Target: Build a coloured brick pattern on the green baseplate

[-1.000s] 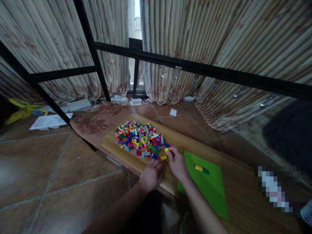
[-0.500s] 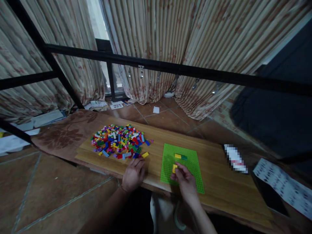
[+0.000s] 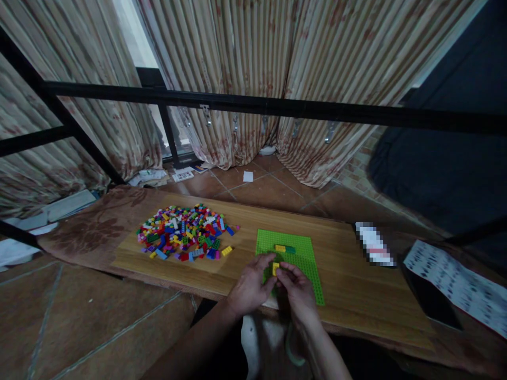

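Between the fingertips of my right hand (image 3: 296,287) is a small yellow building brick (image 3: 275,269), pinched over the green baseplate (image 3: 315,274). My left hand (image 3: 250,284) is close by on the other side of the brick, its fingers apart and curving toward it; I cannot tell whether it touches the brick. On the baseplate, beyond the hands, a yellow brick (image 3: 280,248) sits end to end with a dark green brick (image 3: 290,249). The near left part of the baseplate is hidden under my hands.
A heap of mixed coloured bricks (image 3: 186,229) covers the left of the wooden board (image 3: 340,306). One loose yellow brick (image 3: 227,250) lies at its right edge. At the right are a blurred white item (image 3: 374,245) and a printed sheet (image 3: 455,282). A black metal rail (image 3: 245,103) runs behind.
My left hand has left the edge of the brick heap and come right, over the baseplate beside my right hand. The right hand still holds the yellow brick. The view has shifted slightly.
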`<state>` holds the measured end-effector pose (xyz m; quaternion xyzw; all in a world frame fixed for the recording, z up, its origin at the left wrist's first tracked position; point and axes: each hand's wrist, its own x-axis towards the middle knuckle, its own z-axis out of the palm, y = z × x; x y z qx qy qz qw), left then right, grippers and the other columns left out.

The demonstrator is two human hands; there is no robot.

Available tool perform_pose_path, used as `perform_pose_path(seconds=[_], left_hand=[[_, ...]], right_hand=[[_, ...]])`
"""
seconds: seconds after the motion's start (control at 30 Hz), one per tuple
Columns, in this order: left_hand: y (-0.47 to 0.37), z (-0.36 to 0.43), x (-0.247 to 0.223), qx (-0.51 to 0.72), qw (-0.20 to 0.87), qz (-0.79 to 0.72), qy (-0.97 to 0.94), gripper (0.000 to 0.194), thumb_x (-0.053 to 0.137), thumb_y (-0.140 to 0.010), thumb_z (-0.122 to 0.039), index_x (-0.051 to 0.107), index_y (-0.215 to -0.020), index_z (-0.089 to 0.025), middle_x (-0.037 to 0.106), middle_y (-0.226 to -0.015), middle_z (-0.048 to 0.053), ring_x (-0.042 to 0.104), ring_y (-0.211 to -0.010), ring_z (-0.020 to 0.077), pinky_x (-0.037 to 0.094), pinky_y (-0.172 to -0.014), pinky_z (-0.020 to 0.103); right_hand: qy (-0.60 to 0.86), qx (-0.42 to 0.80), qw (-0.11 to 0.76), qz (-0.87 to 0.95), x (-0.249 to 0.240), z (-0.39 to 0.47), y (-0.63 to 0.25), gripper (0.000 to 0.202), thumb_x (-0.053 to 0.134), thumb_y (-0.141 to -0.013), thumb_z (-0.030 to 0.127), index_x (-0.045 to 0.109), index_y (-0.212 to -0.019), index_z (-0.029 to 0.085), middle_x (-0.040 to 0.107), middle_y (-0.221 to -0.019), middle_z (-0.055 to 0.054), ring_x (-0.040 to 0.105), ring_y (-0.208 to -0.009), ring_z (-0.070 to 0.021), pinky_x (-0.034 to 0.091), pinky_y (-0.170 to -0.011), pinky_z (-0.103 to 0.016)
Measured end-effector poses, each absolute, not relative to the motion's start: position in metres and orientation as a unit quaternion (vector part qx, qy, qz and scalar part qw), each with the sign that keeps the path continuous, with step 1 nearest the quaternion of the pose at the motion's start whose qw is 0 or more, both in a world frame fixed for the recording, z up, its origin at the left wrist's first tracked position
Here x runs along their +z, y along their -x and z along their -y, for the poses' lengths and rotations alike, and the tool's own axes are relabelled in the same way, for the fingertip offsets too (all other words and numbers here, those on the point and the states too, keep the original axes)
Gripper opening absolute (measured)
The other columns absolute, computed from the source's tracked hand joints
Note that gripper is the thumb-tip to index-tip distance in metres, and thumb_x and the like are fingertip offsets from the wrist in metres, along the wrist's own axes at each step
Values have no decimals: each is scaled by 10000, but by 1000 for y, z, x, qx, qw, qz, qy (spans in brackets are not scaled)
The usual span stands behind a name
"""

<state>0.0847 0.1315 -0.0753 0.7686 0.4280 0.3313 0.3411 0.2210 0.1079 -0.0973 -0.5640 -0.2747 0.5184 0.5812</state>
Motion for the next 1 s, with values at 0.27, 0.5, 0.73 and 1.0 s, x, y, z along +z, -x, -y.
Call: perform_pose_path(seconds=[0.27,0.5,0.73,1.0], left_hand=[[-92,-155,-76,240,255,-443,-826,315,574,-883,-212,581,-1198,-218,645,-1136,57,572,-1095,221,456,-992,388],[-86,-192,-81,191,169,-474,-843,322,610,-864,-219,610,-1185,-244,629,-1161,49,551,-1096,225,429,-996,409],[-91,-209,-83,184,148,-477,-847,328,640,-843,-222,636,-1168,-267,637,-1127,35,536,-1094,231,423,-976,404],[-95,-208,-83,163,107,-499,-844,248,649,-847,-305,653,-1073,-202,647,-1077,71,552,-1048,259,421,-925,416]], right_hand=[[610,452,569,316,-101,-110,-244,393,771,-648,488,684,-886,187,707,-805,-39,602,-667,-163,467,-595,-282],[639,422,564,310,-101,-107,-270,421,740,-657,519,693,-901,179,713,-849,-61,605,-679,-170,477,-590,-288],[652,400,559,319,-88,-111,-286,401,738,-653,510,700,-883,184,722,-836,-61,580,-611,-152,478,-581,-293],[651,395,560,326,-87,-117,-292,379,732,-658,495,707,-872,184,720,-813,-58,594,-638,-159,483,-596,-293]])
